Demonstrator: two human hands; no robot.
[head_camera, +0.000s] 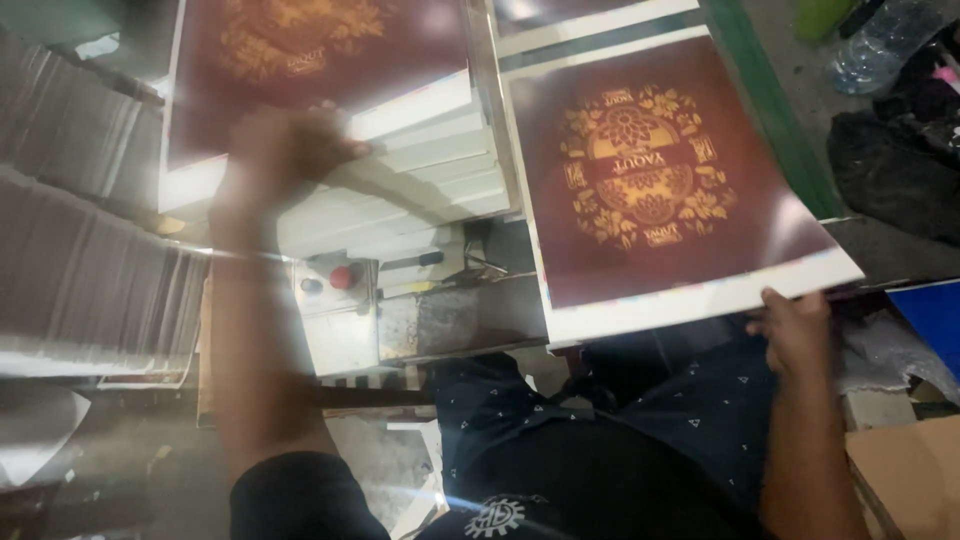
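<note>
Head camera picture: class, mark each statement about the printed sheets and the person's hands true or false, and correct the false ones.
1. The right hand grips the near edge of a dark red printed sheet. True.
2. That sheet carries a blue ornament. False: the ornament is gold.
3. The left hand rests at the edge of another dark red sheet. True.
4. A green button sits on the machine panel. False: the button is red.
5. A plastic bottle lies at the upper right. True.
</note>
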